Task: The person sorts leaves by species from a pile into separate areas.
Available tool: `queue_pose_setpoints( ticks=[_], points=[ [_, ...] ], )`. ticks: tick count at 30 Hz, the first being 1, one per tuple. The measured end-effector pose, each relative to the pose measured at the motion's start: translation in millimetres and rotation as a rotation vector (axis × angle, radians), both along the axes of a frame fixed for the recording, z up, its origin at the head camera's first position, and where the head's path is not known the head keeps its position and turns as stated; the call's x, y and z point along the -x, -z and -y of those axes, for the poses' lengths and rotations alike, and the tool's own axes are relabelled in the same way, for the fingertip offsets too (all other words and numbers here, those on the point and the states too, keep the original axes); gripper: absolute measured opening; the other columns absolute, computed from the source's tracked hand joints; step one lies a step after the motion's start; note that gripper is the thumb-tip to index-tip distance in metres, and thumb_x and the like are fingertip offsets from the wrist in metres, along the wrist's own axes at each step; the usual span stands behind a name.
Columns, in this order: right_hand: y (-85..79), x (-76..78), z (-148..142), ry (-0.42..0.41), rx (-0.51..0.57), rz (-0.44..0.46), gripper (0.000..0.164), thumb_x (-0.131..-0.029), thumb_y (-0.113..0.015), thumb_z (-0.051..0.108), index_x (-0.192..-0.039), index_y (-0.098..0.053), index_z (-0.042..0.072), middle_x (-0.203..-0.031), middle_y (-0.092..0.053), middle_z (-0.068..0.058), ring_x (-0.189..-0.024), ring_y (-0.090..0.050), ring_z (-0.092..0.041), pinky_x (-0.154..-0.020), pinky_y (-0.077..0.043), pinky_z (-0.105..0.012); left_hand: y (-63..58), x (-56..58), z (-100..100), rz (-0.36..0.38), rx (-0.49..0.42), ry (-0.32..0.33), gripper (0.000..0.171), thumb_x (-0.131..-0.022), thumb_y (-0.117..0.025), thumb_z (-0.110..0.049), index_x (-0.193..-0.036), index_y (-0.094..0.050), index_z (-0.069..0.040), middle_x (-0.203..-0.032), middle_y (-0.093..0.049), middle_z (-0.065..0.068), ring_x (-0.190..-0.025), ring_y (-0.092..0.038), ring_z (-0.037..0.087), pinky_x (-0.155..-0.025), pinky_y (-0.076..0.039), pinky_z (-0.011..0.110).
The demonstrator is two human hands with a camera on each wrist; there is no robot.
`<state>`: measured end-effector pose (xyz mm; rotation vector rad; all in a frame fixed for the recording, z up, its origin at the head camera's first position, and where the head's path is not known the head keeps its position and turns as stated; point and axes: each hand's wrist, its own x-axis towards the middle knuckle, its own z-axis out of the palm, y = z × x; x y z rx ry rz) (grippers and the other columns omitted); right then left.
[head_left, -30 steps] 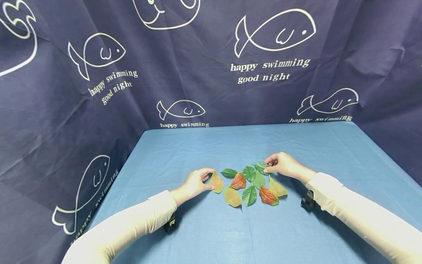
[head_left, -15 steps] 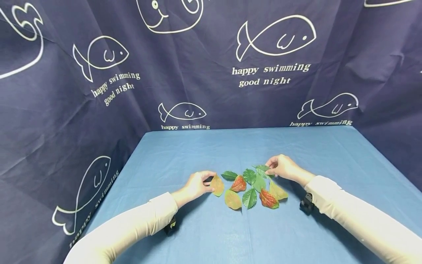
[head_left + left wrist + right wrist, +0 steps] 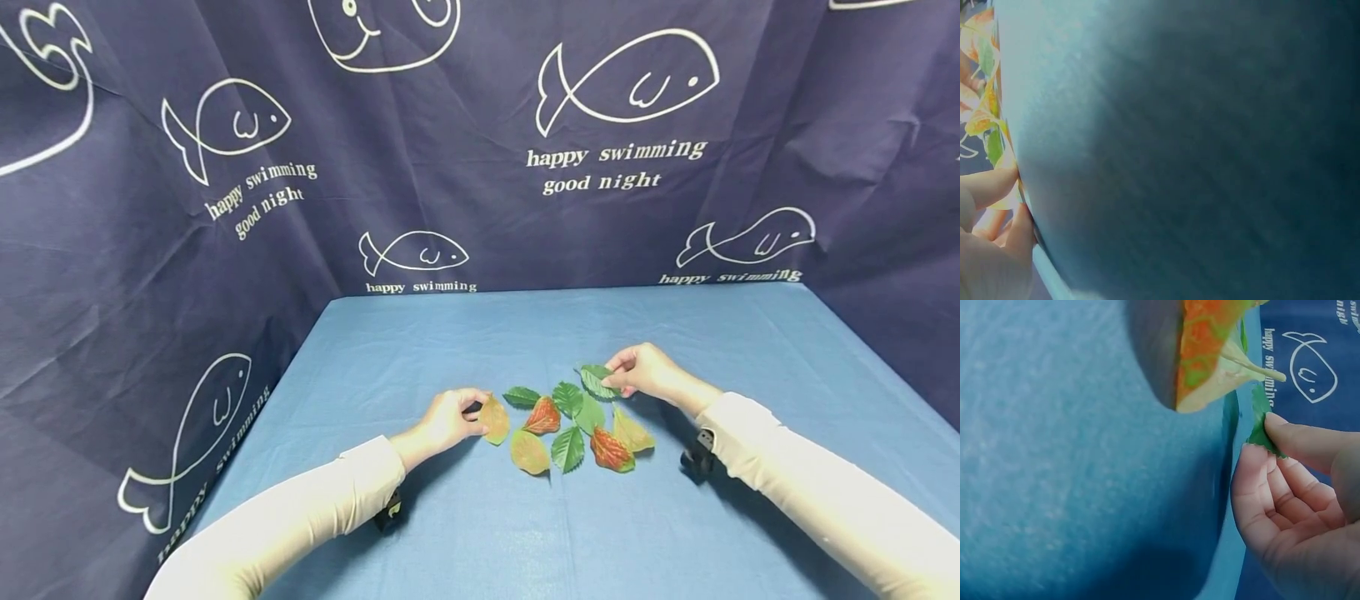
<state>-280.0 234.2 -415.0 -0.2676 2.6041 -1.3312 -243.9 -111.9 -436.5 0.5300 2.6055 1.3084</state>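
My left hand [image 3: 447,419] is at the left end of a loose group of leaves, with thumb and index finger on a yellow-orange leaf [image 3: 493,419]. In the left wrist view its fingertips [image 3: 1019,209] show low at the left edge. At the back right of the group my right hand [image 3: 642,370] pinches a serrated green leaf [image 3: 597,381] by its right end. The right wrist view shows that green leaf [image 3: 1260,428] between thumb and index finger, the other fingers curled beneath. Close to that camera stands a red-orange leaf [image 3: 1204,350].
Between the hands lie a green leaf [image 3: 521,397], a red leaf [image 3: 543,416], a yellow-green leaf [image 3: 530,452] and several others on the blue cloth [image 3: 480,533]. A dark fish-print curtain [image 3: 480,167] rises behind the table and along its sides.
The right hand dips slightly toward the group, then moves back up and away with the green leaf, which now shows more of its face. The left hand stays nearly still at its leaf.
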Motion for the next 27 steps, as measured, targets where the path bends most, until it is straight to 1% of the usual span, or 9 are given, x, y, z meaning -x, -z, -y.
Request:
queue_pose_setpoints(
  ticks=[4, 8, 12, 14, 17, 19, 24, 27],
  points=[
    [-3.5, 1.4, -3, 0.032, 0.051, 0.007, 0.030, -0.083, -0.076, 0.011, -0.101, -0.067, -0.011, -0.073, -0.070, -0.002, -0.059, -0.065, -0.012, -0.060, -0.059, -0.030, -2.4, 0.9, 0, -0.001, 0.007, 0.010, 0.036, -0.079, -0.075, 0.005, -0.114, -0.066, 0.002, -0.134, -0.060, 0.012, -0.116, -0.062, 0.031, -0.087, -0.056, 0.026],
    [-6.5, 2.8, -9, 0.059, 0.085, 0.009, 0.033, -0.083, -0.076, 0.012, -0.103, -0.065, -0.013, -0.074, -0.071, -0.001, -0.061, -0.066, -0.012, -0.064, -0.060, -0.031, -3.5, 1.0, 0, 0.018, 0.000, 0.013, 0.040, -0.079, -0.074, 0.006, -0.118, -0.065, 0.003, -0.135, -0.059, 0.013, -0.119, -0.060, 0.031, -0.088, -0.056, 0.026],
    [-9.0, 3.8, -15, 0.087, 0.111, 0.017, 0.036, -0.085, -0.075, 0.013, -0.105, -0.063, -0.014, -0.074, -0.071, 0.001, -0.062, -0.067, -0.013, -0.065, -0.061, -0.030, -4.3, -0.6, -1, 0.050, -0.002, 0.013, 0.048, -0.081, -0.073, 0.005, -0.127, -0.061, 0.003, -0.136, -0.058, 0.016, -0.120, -0.059, 0.032, -0.090, -0.056, 0.028],
    [-9.7, 4.2, -18, 0.102, 0.126, 0.023, 0.038, -0.085, -0.074, 0.013, -0.107, -0.062, -0.015, -0.074, -0.071, 0.001, -0.062, -0.068, -0.013, -0.065, -0.061, -0.030, -4.2, -1.2, -1, 0.057, 0.007, 0.011, 0.051, -0.081, -0.073, 0.003, -0.131, -0.059, 0.001, -0.136, -0.058, 0.016, -0.121, -0.058, 0.031, -0.093, -0.054, 0.028],
    [-9.1, 5.7, -23, 0.118, 0.146, 0.030, 0.040, -0.086, -0.073, 0.012, -0.110, -0.060, -0.017, -0.074, -0.071, 0.002, -0.062, -0.068, -0.013, -0.066, -0.061, -0.029, -3.8, -1.5, -1, 0.044, 0.019, 0.014, 0.052, -0.082, -0.074, 0.002, -0.132, -0.059, -0.001, -0.135, -0.058, 0.016, -0.123, -0.057, 0.030, -0.097, -0.052, 0.029],
    [-8.2, 7.5, -26, 0.129, 0.168, 0.038, 0.041, -0.087, -0.072, 0.012, -0.112, -0.058, -0.017, -0.074, -0.071, 0.003, -0.063, -0.067, -0.011, -0.067, -0.061, -0.029, -4.2, -1.9, -1, 0.044, 0.022, 0.005, 0.052, -0.082, -0.074, 0.002, -0.132, -0.059, -0.001, -0.135, -0.058, 0.015, -0.123, -0.057, 0.029, -0.098, -0.052, 0.030],
    [-8.1, 14.8, -35, 0.161, 0.260, 0.067, 0.034, -0.088, -0.071, 0.011, -0.108, -0.060, -0.014, -0.071, -0.068, 0.009, -0.061, -0.065, -0.007, -0.067, -0.061, -0.028, -4.5, -1.7, -2, 0.055, 0.030, -0.010, 0.053, -0.081, -0.075, 0.000, -0.132, -0.059, -0.001, -0.135, -0.058, 0.016, -0.122, -0.058, 0.030, -0.097, -0.052, 0.030],
    [-10.2, 19.7, -42, 0.170, 0.333, 0.097, 0.028, -0.090, -0.069, 0.010, -0.106, -0.061, -0.011, -0.070, -0.069, 0.008, -0.061, -0.065, -0.007, -0.068, -0.061, -0.027, -4.6, -1.0, -2, 0.058, 0.032, -0.014, 0.053, -0.081, -0.075, 0.000, -0.132, -0.059, -0.001, -0.134, -0.059, 0.016, -0.121, -0.059, 0.030, -0.096, -0.053, 0.029]
  ],
)
